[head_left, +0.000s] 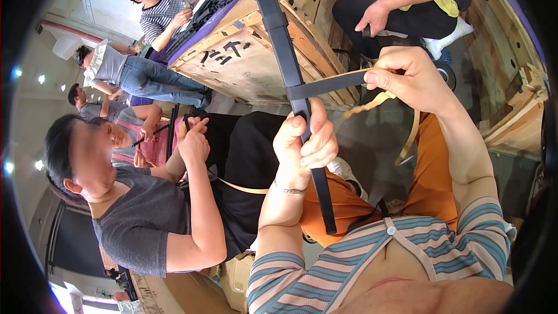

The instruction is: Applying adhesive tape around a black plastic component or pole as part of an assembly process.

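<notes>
The person is sitting with both hands raised over their lap, working a long black strap (278, 29) that is running up and away from them toward a wooden crate (244, 61). The left hand (305, 139) is closing around the strap low down, fingers curled tight over its front and the thumb pressing along its edge, so the strap is passing straight through the fist and hanging down below the wrist. The right hand (410, 78) is pinching the end of a shorter black cross strap (325, 86) between thumb and bent forefinger; that piece is lying crosswise and meeting the long strap just above the left hand's knuckles. A thin tan strip (372, 102) is dangling just beneath the right hand. To the left, another person in a grey shirt (139, 221) is holding a dark strap of their own.
</notes>
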Motion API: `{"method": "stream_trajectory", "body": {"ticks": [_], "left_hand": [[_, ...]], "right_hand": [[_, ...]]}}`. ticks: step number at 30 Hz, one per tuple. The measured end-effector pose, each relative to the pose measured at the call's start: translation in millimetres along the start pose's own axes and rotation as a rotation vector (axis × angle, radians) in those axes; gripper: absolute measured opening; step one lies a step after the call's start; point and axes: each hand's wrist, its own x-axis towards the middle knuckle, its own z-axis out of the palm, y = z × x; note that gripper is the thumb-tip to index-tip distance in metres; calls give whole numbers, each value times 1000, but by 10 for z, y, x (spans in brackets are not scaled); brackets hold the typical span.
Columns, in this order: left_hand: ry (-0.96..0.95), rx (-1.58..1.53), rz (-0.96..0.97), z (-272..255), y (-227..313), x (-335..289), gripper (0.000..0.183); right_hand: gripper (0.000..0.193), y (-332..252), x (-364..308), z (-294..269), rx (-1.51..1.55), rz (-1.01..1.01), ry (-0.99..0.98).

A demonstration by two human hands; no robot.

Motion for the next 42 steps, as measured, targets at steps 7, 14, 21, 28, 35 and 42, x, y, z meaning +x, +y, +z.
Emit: {"method": "stream_trajectory", "body": {"ticks": [7,14,21,28,35,42], "left_hand": [[-97,6,-52,27,-36,50,30],[-165,-128,-104,-44,-93,106,33],[-202,-135,-161,-97,-103,116,33],[-88,-165,-210,-137,-125,65,29],[375,469,-5,-95,-165,81,29],[652,619,97,-49,-275,130,32]], "right_hand": [[25,36,20,33,47,11,-76],[20,149,83,63,52,84,-153],[20,156,107,192,-49,-300,-120],[11,-25,30,394,172,-82,-214],[11,82,21,312,143,-103,-144],[6,72,26,393,-113,-128,-29]]}}
